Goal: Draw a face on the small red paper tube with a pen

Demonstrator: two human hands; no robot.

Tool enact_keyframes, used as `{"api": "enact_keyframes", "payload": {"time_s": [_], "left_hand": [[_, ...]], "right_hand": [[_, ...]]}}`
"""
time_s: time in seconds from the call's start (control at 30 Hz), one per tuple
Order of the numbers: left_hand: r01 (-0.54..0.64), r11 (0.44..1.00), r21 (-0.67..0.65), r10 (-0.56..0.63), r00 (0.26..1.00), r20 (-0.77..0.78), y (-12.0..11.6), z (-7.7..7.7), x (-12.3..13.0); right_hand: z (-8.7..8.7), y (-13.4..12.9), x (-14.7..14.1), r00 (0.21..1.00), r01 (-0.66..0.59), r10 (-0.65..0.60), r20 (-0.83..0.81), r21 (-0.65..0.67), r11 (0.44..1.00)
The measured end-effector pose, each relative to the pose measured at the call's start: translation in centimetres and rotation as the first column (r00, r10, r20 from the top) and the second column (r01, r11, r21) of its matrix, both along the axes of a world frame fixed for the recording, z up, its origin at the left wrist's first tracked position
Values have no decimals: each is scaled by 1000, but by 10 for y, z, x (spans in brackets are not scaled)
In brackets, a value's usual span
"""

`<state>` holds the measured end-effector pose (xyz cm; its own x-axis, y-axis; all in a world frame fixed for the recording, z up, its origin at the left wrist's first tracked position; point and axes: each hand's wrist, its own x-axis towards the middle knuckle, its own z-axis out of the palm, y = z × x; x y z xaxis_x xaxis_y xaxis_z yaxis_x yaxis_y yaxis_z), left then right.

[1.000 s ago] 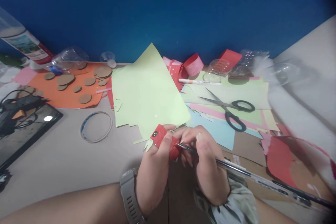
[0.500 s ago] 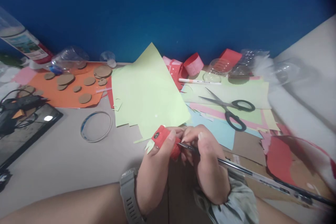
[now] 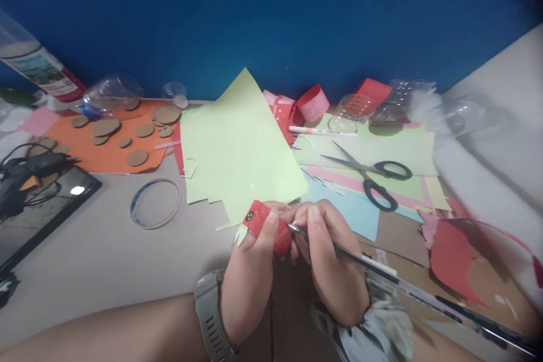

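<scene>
A small red paper craft piece [image 3: 254, 218] with a black drawn eye and a pale green cut-paper bit at its left end is pinched in my left hand [image 3: 258, 260]. The thumb lies across its top and hides part of it. My right hand [image 3: 331, 254] is closed around a pen [image 3: 382, 270], whose tip touches or nearly touches the right part of the red piece, where dark lines show. Right of the hands, black-handled scissors [image 3: 373, 171] lie spread on paper. Just beyond the hands is a large pale green sheet [image 3: 237, 153].
Cardboard discs [image 3: 106, 127] sit on orange paper [image 3: 85, 153] at left, near a tape ring [image 3: 156, 203] and a dark glossy device [image 3: 42, 215]. Red paper rings [image 3: 313, 103], a marker [image 3: 322, 132] and clear plastic cups line the blue wall. A bottle [image 3: 46, 70] stands back left.
The red piece has tilted and shifted slightly left and up in my left hand. The pen has swung steeper, its back end lower, while my right fingers shifted a little.
</scene>
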<state>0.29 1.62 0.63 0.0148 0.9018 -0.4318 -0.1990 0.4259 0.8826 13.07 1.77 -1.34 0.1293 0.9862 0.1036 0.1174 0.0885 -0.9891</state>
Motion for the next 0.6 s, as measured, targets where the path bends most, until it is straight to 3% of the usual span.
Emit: {"api": "enact_keyframes", "payload": {"time_s": [0.17, 0.6], "left_hand": [[6, 1000, -30, -6, 1000, 2, -1, -3, 0], [9, 998, -70, -9, 1000, 10, -2, 1, 0]], "right_hand": [[0, 0, 1, 997, -4, 1, 73, 34, 999], [-6, -2, 5, 998, -59, 58, 23, 43, 997]]}}
